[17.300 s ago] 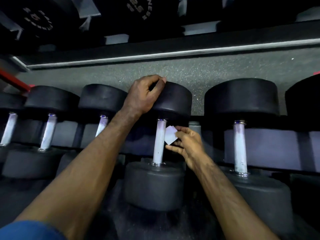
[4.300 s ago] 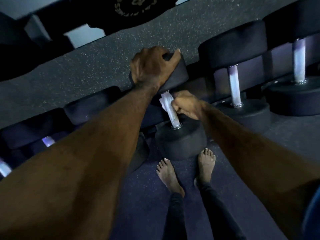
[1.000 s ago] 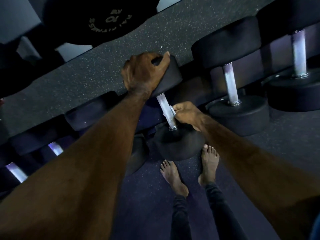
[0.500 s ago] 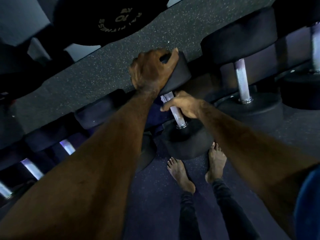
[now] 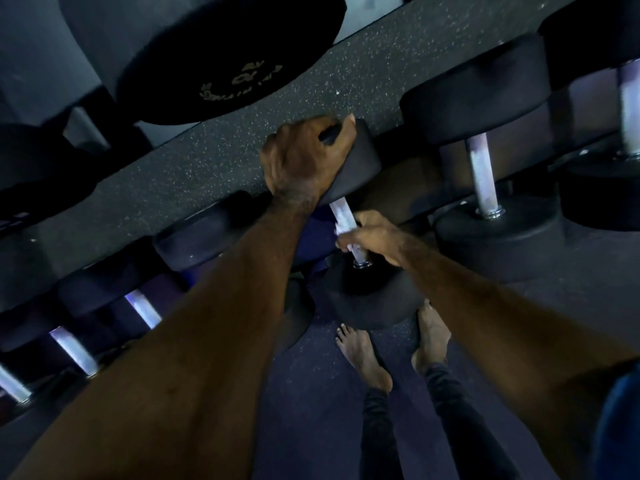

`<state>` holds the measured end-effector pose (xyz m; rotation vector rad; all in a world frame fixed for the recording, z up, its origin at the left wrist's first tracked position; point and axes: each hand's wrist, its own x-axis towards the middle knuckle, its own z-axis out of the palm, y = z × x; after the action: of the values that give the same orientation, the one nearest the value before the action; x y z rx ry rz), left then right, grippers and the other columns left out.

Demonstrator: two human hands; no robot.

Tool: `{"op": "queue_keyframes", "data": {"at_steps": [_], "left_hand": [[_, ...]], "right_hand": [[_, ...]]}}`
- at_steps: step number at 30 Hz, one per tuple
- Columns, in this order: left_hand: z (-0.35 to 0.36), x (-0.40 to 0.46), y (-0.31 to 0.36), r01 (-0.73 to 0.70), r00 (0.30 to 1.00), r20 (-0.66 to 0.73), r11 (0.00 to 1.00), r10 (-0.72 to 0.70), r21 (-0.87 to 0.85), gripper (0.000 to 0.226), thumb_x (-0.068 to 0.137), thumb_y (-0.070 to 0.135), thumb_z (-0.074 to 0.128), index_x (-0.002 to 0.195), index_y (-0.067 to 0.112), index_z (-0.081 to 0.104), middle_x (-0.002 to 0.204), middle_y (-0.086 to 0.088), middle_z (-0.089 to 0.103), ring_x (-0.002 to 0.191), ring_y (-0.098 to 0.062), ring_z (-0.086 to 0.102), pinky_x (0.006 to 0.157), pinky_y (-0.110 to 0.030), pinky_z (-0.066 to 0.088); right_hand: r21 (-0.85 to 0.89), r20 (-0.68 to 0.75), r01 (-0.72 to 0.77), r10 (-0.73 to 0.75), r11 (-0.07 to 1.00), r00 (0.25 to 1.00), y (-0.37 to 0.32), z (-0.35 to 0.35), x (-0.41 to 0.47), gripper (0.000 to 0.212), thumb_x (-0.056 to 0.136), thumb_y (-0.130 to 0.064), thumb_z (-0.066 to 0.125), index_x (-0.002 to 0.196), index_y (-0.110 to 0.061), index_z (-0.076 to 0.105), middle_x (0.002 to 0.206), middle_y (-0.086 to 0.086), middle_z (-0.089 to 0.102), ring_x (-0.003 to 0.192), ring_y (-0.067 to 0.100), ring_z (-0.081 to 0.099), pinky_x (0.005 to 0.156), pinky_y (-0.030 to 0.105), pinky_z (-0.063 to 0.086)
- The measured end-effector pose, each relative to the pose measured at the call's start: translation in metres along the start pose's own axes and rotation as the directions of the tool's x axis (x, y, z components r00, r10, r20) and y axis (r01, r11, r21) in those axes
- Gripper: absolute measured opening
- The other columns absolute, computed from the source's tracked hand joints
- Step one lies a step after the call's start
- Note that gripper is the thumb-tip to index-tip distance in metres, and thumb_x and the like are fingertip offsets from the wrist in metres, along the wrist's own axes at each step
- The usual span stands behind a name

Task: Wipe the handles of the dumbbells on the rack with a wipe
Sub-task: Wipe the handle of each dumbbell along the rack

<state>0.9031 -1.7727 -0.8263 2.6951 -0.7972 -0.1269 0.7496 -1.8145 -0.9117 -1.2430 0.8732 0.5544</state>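
wipe [image 5: 341, 231] – likely under right hand [image 5: 375, 239]

Two hands show: the left hand [image 5: 304, 161] at the frame's centre top and the right hand [image 5: 372, 237] just below and right of it. Two bare feet [image 5: 363, 362] stand at lower centre. One white wipe [image 5: 341, 232] peeks out at the right hand. Dumbbell handles number six: three pale bars [image 5: 143, 308] at lower left (the lowest cut by the edge), one centre handle [image 5: 343, 216], and two bars [image 5: 481, 181] at upper right. One lettered weight plate [image 5: 221, 60] fills the upper left.
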Motion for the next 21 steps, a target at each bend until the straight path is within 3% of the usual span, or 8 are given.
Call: {"op": "queue_keyframes", "data": {"at_steps": [2, 5, 7, 9, 12, 14, 16, 21], "left_hand": [[0.0, 0.0, 0.0, -0.001, 1.0, 0.004, 1.0, 0.001, -0.007, 0.051, 0.097, 0.073, 0.047, 0.106, 0.038, 0.083, 0.102, 0.008, 0.082, 0.094, -0.022, 0.076, 0.077, -0.029, 0.046], [0.0, -0.001, -0.001, -0.007, 1.0, 0.001, 1.0, 0.007, -0.005, 0.049, 0.098, 0.072, 0.05, 0.107, 0.039, 0.084, 0.103, 0.007, 0.082, 0.096, -0.024, 0.076, 0.076, -0.029, 0.044], [0.0, 0.0, -0.001, -0.004, 1.0, 0.004, 1.0, 0.004, 0.002, 0.049, 0.098, 0.072, 0.05, 0.108, 0.038, 0.083, 0.105, 0.006, 0.082, 0.097, -0.025, 0.076, 0.077, -0.029, 0.044], [0.0, -0.001, 0.0, 0.001, 1.0, -0.005, 1.0, -0.001, -0.007, 0.048, 0.098, 0.071, 0.051, 0.108, 0.037, 0.084, 0.104, 0.005, 0.082, 0.097, -0.025, 0.076, 0.079, -0.029, 0.046], [0.0, -0.001, 0.0, 0.007, 1.0, -0.014, 1.0, -0.007, -0.02, 0.047, 0.098, 0.071, 0.053, 0.109, 0.038, 0.084, 0.105, 0.005, 0.082, 0.099, -0.026, 0.076, 0.081, -0.03, 0.049], [0.0, 0.0, 0.001, 0.018, 1.0, -0.006, 1.0, -0.018, -0.011, 0.047, 0.098, 0.072, 0.053, 0.111, 0.039, 0.083, 0.108, 0.006, 0.082, 0.102, -0.026, 0.075, 0.083, -0.03, 0.047], [0.0, 0.0, 0.0, 0.016, 1.0, 0.008, 1.0, -0.017, 0.006, 0.049, 0.098, 0.073, 0.05, 0.112, 0.039, 0.083, 0.109, 0.008, 0.082, 0.102, -0.024, 0.075, 0.081, -0.028, 0.044], [0.0, 0.001, -0.001, 0.007, 1.0, 0.023, 1.0, -0.007, 0.003, 0.05, 0.098, 0.073, 0.049, 0.111, 0.038, 0.083, 0.106, 0.007, 0.082, 0.098, -0.024, 0.075, 0.081, -0.031, 0.046]], "right_hand": [[-0.032, 0.016, -0.011, 0.012, 0.999, 1.0, 0.004, -0.003, 0.001, 0.015, 0.079, 0.004, 0.076, 0.09, -0.005, 0.071, 0.075, 0.011, 0.067, 0.068, 0.02, 0.061, 0.061, 0.028, 0.048], [0.006, -0.074, 0.005, -0.005, 1.0, 0.997, -0.01, -0.002, 0.015, 0.03, 0.074, 0.003, 0.078, 0.101, 0.01, 0.069, 0.081, 0.012, 0.067, 0.076, 0.023, 0.064, 0.07, 0.036, 0.05], [0.002, -0.107, 0.023, -0.023, 1.0, 0.994, -0.018, 0.0, 0.018, 0.03, 0.073, 0.003, 0.076, 0.099, 0.014, 0.067, 0.08, 0.011, 0.064, 0.076, 0.022, 0.063, 0.069, 0.034, 0.05], [-0.026, -0.069, 0.02, -0.021, 0.999, 0.997, -0.008, -0.002, 0.014, 0.018, 0.076, 0.003, 0.077, 0.092, 0.004, 0.068, 0.08, 0.011, 0.066, 0.075, 0.022, 0.064, 0.068, 0.035, 0.051], [-0.258, 0.021, -0.002, 0.008, 0.966, 1.0, 0.015, -0.009, 0.003, 0.032, 0.066, -0.014, 0.086, 0.092, -0.016, 0.069, 0.087, 0.007, 0.076, 0.078, 0.025, 0.073, 0.071, 0.038, 0.06], [-0.338, 0.011, 0.007, -0.004, 0.941, 1.0, 0.014, -0.011, 0.004, 0.044, 0.057, -0.022, 0.085, 0.098, -0.018, 0.07, 0.093, 0.006, 0.077, 0.084, 0.025, 0.075, 0.076, 0.041, 0.063], [-0.282, -0.012, 0.036, -0.041, 0.959, 0.999, 0.004, -0.01, 0.008, 0.044, 0.061, -0.014, 0.085, 0.102, -0.016, 0.069, 0.096, 0.009, 0.076, 0.087, 0.027, 0.076, 0.076, 0.043, 0.064], [-0.363, 0.03, 0.05, -0.042, 0.931, 0.999, 0.007, -0.011, -0.002, 0.031, 0.071, -0.011, 0.085, 0.095, -0.022, 0.068, 0.092, -0.001, 0.073, 0.083, 0.018, 0.071, 0.066, 0.026, 0.054]]}}
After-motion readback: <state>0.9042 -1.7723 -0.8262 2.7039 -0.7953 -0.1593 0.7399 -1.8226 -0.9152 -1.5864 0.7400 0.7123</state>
